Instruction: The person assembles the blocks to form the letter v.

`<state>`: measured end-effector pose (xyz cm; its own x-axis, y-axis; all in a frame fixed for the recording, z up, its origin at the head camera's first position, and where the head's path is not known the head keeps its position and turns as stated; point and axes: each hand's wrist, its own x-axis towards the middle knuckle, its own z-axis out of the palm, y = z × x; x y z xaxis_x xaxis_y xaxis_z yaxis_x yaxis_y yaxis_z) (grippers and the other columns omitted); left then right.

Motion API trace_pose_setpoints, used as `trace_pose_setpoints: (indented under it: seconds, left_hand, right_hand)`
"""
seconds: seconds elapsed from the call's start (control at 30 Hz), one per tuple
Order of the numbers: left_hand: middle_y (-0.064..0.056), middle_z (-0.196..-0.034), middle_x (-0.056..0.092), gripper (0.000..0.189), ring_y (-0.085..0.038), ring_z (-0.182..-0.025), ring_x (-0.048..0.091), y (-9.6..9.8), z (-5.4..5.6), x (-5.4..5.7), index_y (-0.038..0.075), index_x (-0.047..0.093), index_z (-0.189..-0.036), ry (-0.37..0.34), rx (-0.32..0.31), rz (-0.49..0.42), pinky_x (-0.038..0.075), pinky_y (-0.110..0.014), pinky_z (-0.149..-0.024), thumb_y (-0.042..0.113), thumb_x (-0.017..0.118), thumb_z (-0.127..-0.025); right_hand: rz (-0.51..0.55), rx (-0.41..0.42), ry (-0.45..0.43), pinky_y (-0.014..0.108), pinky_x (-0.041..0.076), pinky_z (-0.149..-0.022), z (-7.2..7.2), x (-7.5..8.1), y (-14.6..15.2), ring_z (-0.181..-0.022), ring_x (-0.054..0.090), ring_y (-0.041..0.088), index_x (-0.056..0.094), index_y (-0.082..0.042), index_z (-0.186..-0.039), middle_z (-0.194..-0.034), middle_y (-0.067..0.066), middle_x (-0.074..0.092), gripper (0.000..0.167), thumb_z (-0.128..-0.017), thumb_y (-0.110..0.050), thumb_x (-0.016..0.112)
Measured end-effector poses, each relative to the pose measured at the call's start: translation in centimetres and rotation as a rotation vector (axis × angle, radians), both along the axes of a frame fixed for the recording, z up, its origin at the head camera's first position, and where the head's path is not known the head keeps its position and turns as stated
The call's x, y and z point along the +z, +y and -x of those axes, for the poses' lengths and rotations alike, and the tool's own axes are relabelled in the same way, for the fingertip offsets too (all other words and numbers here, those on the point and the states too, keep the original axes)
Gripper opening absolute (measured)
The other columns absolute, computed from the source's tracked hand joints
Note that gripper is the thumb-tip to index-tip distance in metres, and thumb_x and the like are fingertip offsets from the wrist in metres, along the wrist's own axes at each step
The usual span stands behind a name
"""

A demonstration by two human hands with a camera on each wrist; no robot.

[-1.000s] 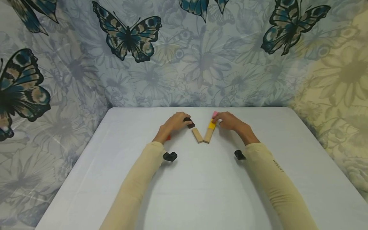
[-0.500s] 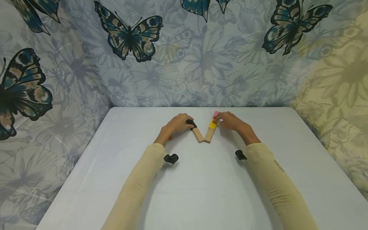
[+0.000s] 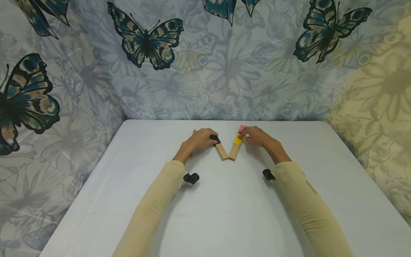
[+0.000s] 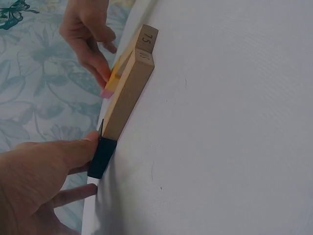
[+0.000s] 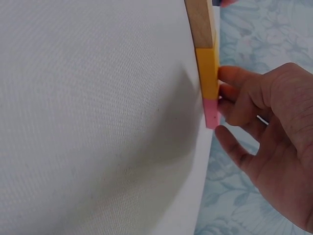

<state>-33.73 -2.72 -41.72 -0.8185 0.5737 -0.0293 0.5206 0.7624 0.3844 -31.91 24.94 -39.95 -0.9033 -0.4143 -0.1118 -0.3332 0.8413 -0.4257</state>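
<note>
My left hand (image 3: 200, 138) pinches a black block (image 4: 102, 157), whose end meets a plain wooden block (image 4: 128, 95). That block and a second wooden block (image 3: 234, 152) meet at their near ends in a V, with printed marks on the end faces. Along the V's right arm, a yellow block (image 5: 207, 73) follows the wood, then a pink block (image 5: 211, 113) at the far tip. My right hand (image 3: 255, 136) holds the yellow block with bent fingers at its outer side; some fingertips lie against the pink one.
A small orange-red piece (image 3: 191, 155) shows partly behind my left wrist. The white tabletop (image 3: 224, 200) ends at its back edge just beyond the blocks, against a butterfly-printed cloth (image 3: 205, 89). A black wrist device (image 3: 191, 178) sits at the left cuff, another (image 3: 268, 174) at the right.
My left hand has brought the black block right and slightly nearer, from apart to against the end of the left wooden block. The right hand stays at the yellow block.
</note>
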Motion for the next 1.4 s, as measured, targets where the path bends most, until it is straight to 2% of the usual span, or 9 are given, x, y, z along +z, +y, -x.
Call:
trace_pose_setpoints:
  seconds: [0.13, 0.77, 0.9, 1.13, 1.23, 1.4]
  left_hand:
    - [-0.006, -0.153, 0.06, 0.044, -0.03, -0.146, 0.053, 0.1, 0.0, -0.1, 0.016, 0.064, -0.145, -0.005, 0.008, -0.008, 0.025, -0.077, -0.12, 0.033, 0.066, -0.104]
    - [-0.011, -0.159, 0.053, 0.05, -0.033, -0.15, 0.048, -0.4, -0.1, 0.0, 0.018, 0.054, -0.154, -0.029, -0.005, 0.002, 0.027, -0.076, -0.121, 0.038, 0.057, -0.108]
    - [-0.011, -0.159, 0.052, 0.051, -0.033, -0.15, 0.047, -0.8, -0.5, 0.6, 0.018, 0.053, -0.154, -0.032, 0.0, 0.011, 0.03, -0.071, -0.122, 0.039, 0.058, -0.108]
    - [-0.011, -0.157, 0.055, 0.052, -0.032, -0.148, 0.05, -2.8, -1.1, 2.4, 0.015, 0.053, -0.154, 0.02, -0.046, 0.04, 0.04, -0.061, -0.119, 0.038, 0.057, -0.108]
    - [-0.011, -0.156, 0.056, 0.052, -0.031, -0.147, 0.051, -3.7, -1.6, 3.4, 0.016, 0.053, -0.154, 0.002, -0.041, 0.065, 0.041, -0.058, -0.121, 0.038, 0.058, -0.108]
    - [-0.01, -0.159, 0.052, 0.055, -0.03, -0.151, 0.046, -5.3, -2.1, 4.5, 0.018, 0.051, -0.156, -0.09, -0.032, 0.142, 0.039, -0.054, -0.124, 0.038, 0.061, -0.106]
  right_hand:
    - [-0.001, -0.003, 0.002, 0.064, 0.033, -0.123, 0.0, 0.0, 0.0, -0.146, 0.047, 0.048, 0.074, 0.006, -0.123, -0.148, 0.025, 0.06, 0.045, -0.09, 0.014, 0.044]
    - [-0.001, 0.0, 0.005, 0.062, 0.033, -0.124, 0.4, -0.2, 0.3, -0.145, 0.05, 0.045, 0.073, 0.004, -0.125, -0.145, 0.024, 0.063, 0.044, -0.091, 0.013, 0.046]
    - [-0.005, 0.004, 0.007, 0.063, 0.032, -0.124, 0.4, -0.3, 0.2, -0.145, 0.049, 0.046, 0.073, 0.005, -0.125, -0.146, 0.024, 0.062, 0.044, -0.092, 0.013, 0.046]
    - [0.006, 0.009, 0.018, 0.064, 0.033, -0.123, 0.1, -0.1, 0.2, -0.144, 0.049, 0.048, 0.074, 0.005, -0.124, -0.146, 0.025, 0.062, 0.045, -0.091, 0.012, 0.044]
    - [0.001, 0.011, 0.021, 0.064, 0.033, -0.123, 0.1, -0.1, 0.2, -0.144, 0.049, 0.048, 0.074, 0.005, -0.123, -0.146, 0.025, 0.062, 0.045, -0.09, 0.012, 0.044]
    - [-0.008, 0.009, 0.01, 0.063, 0.032, -0.124, 0.2, -0.2, 0.3, -0.145, 0.048, 0.047, 0.073, 0.005, -0.125, -0.147, 0.025, 0.061, 0.044, -0.092, 0.012, 0.045]
